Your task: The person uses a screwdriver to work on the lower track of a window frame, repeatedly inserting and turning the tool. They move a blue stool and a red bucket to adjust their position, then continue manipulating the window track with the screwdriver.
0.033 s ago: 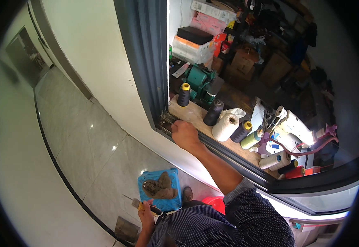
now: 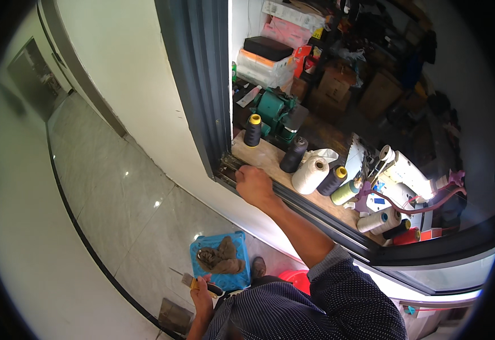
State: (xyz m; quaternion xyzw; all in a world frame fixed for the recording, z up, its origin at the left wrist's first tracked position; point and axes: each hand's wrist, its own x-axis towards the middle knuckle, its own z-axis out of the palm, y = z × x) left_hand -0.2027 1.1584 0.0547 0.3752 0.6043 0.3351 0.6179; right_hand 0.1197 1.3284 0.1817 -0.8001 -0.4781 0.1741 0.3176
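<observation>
My right hand (image 2: 254, 185) reaches to the corner of the dark window frame's sliding track (image 2: 293, 195). Its fingers are curled down into the track, and whatever they may pinch is hidden. Grey dirt (image 2: 230, 162) lies in the corner just beyond the fingertips. Low at my left side, my left hand (image 2: 203, 300) is closed round a flat paintbrush (image 2: 187, 279) with pale bristles. A thin metal shaft sticks out beside the bristles, and a dark handle end shows past the palm; whether these belong to one tool I cannot tell.
Below stands a blue plastic stool (image 2: 222, 280) with a brown cloth (image 2: 223, 258) on it, beside a red bucket-like thing (image 2: 296, 279). Thread cones (image 2: 311, 175) line the wooden ledge inside the window. Behind them are a green machine (image 2: 276, 110) and a white sewing machine (image 2: 403, 170).
</observation>
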